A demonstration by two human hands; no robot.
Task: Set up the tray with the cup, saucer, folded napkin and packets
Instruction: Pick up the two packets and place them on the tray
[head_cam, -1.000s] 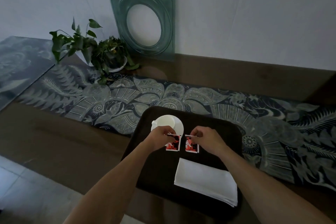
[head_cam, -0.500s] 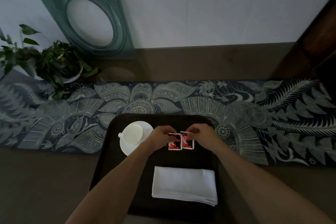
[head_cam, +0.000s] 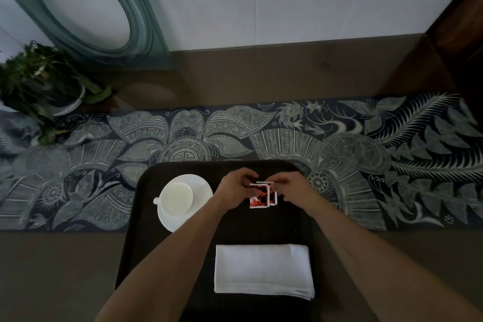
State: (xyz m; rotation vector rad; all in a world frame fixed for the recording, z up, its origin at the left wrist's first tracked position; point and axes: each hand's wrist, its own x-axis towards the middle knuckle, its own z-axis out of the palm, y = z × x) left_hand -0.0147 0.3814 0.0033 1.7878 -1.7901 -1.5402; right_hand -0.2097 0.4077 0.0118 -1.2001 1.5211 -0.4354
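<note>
A dark tray (head_cam: 136, 222) lies on the table in front of me. On its left stands a white cup (head_cam: 175, 197) on a white saucer (head_cam: 202, 185), handle pointing left. A folded white napkin (head_cam: 263, 270) lies on the tray's near right part. Over the tray's middle, my left hand (head_cam: 235, 184) and my right hand (head_cam: 290, 187) pinch two red, black and white packets (head_cam: 258, 197) by their top edges. The packets overlap, the left one on top of the right one.
A patterned blue-grey table runner (head_cam: 339, 144) crosses the brown table under the tray's far edge. A potted plant (head_cam: 44, 86) sits at the far left, a green framed oval panel (head_cam: 86, 5) leans on the wall behind it. Dark wooden furniture (head_cam: 457, 34) stands at the far right.
The two packets, side by side a second ago, have been slid together and now overlap. My head has tilted down and turned, so the tray sits more squarely in view.
</note>
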